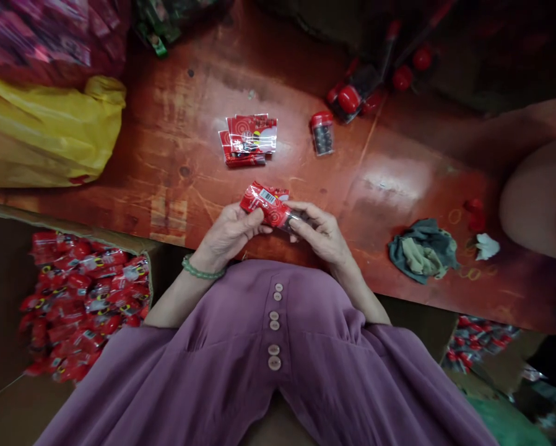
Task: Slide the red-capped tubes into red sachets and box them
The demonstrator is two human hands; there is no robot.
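My left hand (234, 229) pinches a red printed plastic packet (262, 199) with a barcode label, just above the table's front edge. At the packet's right end, my right hand (322, 234) grips a small clear jar (293, 221) with dark contents. Fingers cover much of the jar, and I cannot tell how far it sits inside the packet. Beyond my hands lies a small stack of similar flat red packets (252, 136). To the right of that stack is a clear jar with a red lid (323, 133), holding dark pieces.
More red-lidded jars (350, 99) lie at the back right. A crumpled grey-green cloth (424, 251) rests on the table's right side. At left are a yellow bag (50, 133) and a pink bag (55, 37). An open carton (150, 266) below holds many red packets.
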